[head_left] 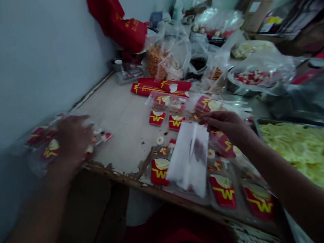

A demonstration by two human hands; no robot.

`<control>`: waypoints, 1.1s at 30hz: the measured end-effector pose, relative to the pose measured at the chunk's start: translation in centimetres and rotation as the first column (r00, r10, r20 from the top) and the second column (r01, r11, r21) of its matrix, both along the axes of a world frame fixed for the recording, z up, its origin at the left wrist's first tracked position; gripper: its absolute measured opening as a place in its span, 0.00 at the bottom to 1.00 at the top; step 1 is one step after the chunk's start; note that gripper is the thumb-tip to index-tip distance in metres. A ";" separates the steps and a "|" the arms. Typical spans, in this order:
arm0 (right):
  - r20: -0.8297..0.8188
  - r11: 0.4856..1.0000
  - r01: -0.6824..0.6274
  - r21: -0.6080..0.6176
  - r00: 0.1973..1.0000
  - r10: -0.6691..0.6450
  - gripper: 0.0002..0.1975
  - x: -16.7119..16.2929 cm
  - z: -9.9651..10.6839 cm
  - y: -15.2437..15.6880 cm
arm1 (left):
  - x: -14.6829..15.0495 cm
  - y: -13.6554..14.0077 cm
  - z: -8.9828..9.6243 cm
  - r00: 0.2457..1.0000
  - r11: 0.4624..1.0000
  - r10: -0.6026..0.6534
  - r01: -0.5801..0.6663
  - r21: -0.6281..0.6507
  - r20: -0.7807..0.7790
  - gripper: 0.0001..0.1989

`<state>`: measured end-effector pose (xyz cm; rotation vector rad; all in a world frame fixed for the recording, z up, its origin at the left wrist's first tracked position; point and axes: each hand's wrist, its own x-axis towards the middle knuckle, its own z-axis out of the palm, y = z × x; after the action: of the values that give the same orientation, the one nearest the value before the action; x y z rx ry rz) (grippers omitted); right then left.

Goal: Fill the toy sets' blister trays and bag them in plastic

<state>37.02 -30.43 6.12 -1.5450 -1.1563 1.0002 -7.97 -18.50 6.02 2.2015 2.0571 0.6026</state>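
In the head view my right hand (221, 125) is closed in a pinch at the upper edge of a whitish see-through plastic packet (189, 153). Dark reddish contents show faintly through the packet's right side. Below and around it lie clear packets printed with red fry boxes bearing a yellow "W" (222, 192). My left hand (74, 138), smeared by motion, is over a stack of similar printed packets (51, 148) at the table's left edge; its fingers cannot be made out.
A red printed roll (159, 87) lies farther back, before plastic bags of food (156, 61). At right are a tray of pale yellow shreds (306, 150) and a bagged bowl of red and white pieces (256, 79). A wall (37, 53) borders the table (119, 121) on the left.
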 end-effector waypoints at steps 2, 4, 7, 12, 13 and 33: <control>0.015 0.997 0.072 0.038 0.997 -0.073 0.19 1.3 0.8 -0.5 | 8.7 -3.9 -2.0 0.967 0.967 -0.254 0.254 -0.019 0.038 0.19; 0.034 0.995 0.069 0.073 0.997 -0.071 0.17 1.6 1.2 -0.8 | 17.1 -6.4 -3.7 0.903 0.902 -0.431 0.430 -0.044 -0.010 0.23; 0.078 0.992 -0.049 0.116 0.996 0.040 0.17 1.4 1.1 -1.7 | 25.4 -6.5 -5.0 0.887 0.876 -0.450 0.416 -0.244 -0.106 0.36; 0.204 0.985 -0.148 0.086 0.971 0.128 0.18 2.5 -0.2 -2.8 | 27.9 -4.9 -4.6 0.896 0.857 -0.442 0.408 -0.315 -0.043 0.21; 0.262 0.984 -0.158 0.087 0.956 0.131 0.18 2.6 -0.3 -2.3 | 27.7 -5.1 -4.4 0.890 0.860 -0.453 0.421 -0.288 -0.050 0.18; 0.858 0.326 -0.803 -0.498 -0.403 0.319 0.48 -10.0 -3.6 23.7 | 3.8 0.6 -4.5 0.516 0.775 0.267 0.387 -0.499 0.814 0.20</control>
<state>27.04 -6.74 2.51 -0.8198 -3.3696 -0.0870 -4.17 -17.92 1.55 1.1430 1.2968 0.6593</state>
